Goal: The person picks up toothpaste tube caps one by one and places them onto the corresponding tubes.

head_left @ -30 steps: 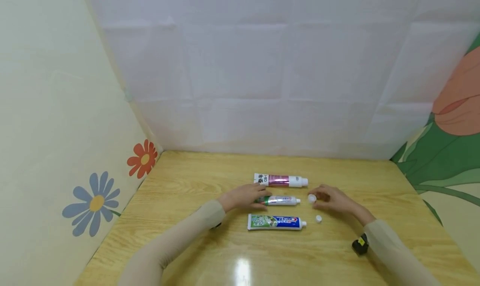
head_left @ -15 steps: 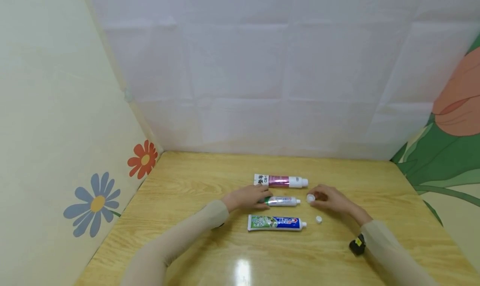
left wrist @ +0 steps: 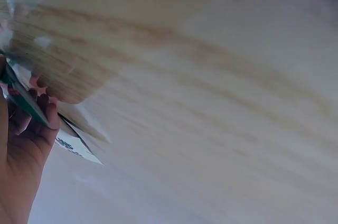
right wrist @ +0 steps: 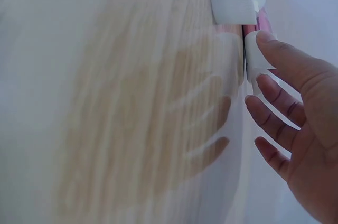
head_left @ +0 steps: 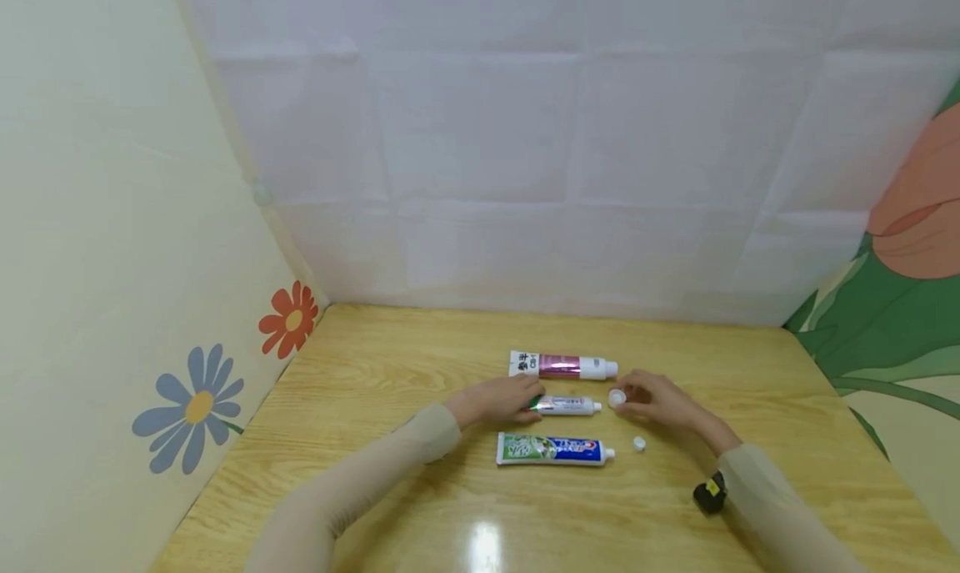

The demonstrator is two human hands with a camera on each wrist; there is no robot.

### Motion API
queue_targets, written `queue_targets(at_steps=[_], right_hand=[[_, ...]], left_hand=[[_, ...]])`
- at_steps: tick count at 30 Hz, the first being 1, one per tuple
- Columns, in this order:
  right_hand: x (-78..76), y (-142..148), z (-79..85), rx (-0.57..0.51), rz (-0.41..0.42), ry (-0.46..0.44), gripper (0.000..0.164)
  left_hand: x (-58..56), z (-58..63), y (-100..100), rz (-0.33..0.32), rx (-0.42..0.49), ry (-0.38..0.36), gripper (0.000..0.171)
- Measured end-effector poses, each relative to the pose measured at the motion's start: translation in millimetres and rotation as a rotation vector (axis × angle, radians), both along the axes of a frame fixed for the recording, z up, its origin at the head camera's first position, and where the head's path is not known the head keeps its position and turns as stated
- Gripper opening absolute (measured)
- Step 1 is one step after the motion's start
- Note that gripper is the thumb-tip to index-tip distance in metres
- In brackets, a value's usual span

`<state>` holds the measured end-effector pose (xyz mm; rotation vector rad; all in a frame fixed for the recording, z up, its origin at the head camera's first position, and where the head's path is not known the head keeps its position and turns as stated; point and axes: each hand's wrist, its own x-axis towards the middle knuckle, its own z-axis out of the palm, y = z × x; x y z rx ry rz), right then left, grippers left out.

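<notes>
In the head view my left hand (head_left: 495,399) holds the tail end of a small white-and-green toothpaste tube (head_left: 566,405), whose uncapped nozzle points right. Its green end (left wrist: 24,100) shows between thumb and fingers in the left wrist view. My right hand (head_left: 656,399) pinches a white cap (head_left: 617,399) between thumb and fingertip, a short gap from that nozzle. Nearer me lies a blue-and-green toothpaste tube (head_left: 551,449), uncapped, with another white cap (head_left: 639,444) off its right end. Behind lies a pink-and-white toothpaste tube (head_left: 562,365), a white cap on it.
All three tubes lie roughly parallel on the wooden table (head_left: 375,348). A white sheet (head_left: 480,156) hangs behind the table. Painted walls (head_left: 90,264) stand at both sides. A black wrist device (head_left: 709,494) sits at my right cuff.
My right hand has moved slightly left with the cap, narrowing the gap to the small tube's nozzle. My left hand has shifted a little right along that tube.
</notes>
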<state>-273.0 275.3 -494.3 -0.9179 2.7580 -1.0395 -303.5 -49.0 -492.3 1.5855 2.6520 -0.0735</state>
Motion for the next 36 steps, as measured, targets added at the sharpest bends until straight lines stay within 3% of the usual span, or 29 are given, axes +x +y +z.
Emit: queue_targets(at_steps=[8,19,27,36], right_hand=[[0.4,0,0.7,0.007,-0.005,0.003,0.031],[0.2,2,4.2,-0.022,-0.036,0.033,0.03],[1.4,1,9.3,-0.052,-0.064,0.031,0.03],[2.3,-1,15.9,-0.077,-0.101,0.081,0.026]], left_hand=[[-3.5,-4.0,-1,0.037,0.032,-0.067,0.047],[-2.2,3.7,-3,0.061,0.084,-0.11,0.043],[-4.0,6.2,-6,0.022,0.154,-0.07,0.041],[-5.7,9.2,-9,-0.02,0.146,0.009,0.042]])
